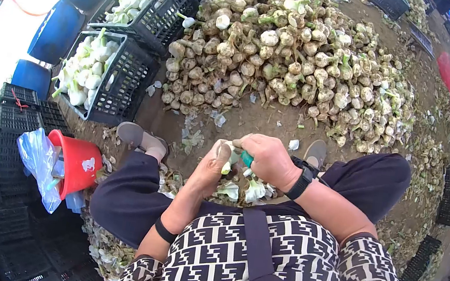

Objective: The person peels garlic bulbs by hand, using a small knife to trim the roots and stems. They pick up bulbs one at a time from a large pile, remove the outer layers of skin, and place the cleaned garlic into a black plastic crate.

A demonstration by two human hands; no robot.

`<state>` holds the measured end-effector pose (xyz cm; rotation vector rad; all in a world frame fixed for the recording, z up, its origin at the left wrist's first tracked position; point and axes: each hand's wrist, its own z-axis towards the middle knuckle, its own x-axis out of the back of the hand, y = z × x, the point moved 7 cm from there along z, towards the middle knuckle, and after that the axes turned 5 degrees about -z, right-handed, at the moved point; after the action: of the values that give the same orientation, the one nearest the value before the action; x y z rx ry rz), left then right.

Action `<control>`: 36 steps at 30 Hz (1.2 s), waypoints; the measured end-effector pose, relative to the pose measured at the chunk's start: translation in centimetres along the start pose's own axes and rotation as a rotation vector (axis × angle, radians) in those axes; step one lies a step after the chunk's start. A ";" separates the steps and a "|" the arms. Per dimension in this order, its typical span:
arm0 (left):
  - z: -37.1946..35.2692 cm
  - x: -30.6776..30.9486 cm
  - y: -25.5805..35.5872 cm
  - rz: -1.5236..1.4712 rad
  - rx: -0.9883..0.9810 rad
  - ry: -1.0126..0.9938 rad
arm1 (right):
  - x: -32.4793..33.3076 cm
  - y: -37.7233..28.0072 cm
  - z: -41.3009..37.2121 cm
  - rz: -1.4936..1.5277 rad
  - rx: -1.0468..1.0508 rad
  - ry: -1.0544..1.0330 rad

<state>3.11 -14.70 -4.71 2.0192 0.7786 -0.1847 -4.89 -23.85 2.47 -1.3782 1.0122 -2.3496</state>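
My left hand (211, 164) is closed around a garlic bulb (226, 168), mostly hidden by the fingers; a pale green stem end shows below the thumb. Close beside it, my right hand (270, 157) is wrapped round a small tool with a teal handle (246, 159); its working end is not clear to see. Both hands meet in front of my lap. Below them, peeled white garlic skins (255, 191) lie on the ground between my legs. Ahead rises a large heap of unpeeled, soil-stained garlic bulbs (283, 51).
Black crates (129, 84) of cleaned white garlic (88, 72) stand at the left, near blue barrels (56, 30). A red bucket (79, 163) with a blue plastic bag (40, 163) sits beside my left knee. Stacked black crates (16, 111) are behind it. Garlic debris covers the ground at right.
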 end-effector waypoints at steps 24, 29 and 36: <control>9.6 11.5 13.1 -0.583 -0.179 0.208 | -7.1 15.8 -7.3 0.147 -0.693 -0.300; 9.5 16.3 33.1 -0.420 -0.673 0.287 | -10.0 23.7 -9.9 0.035 -0.896 -0.258; 16.4 12.8 12.8 -0.447 -0.174 0.249 | -6.6 33.0 -1.7 0.161 -1.363 0.190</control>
<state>23.61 -26.92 -9.92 1.6995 1.3542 -0.1156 -7.37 -43.83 -24.50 -1.2087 2.8974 -1.5378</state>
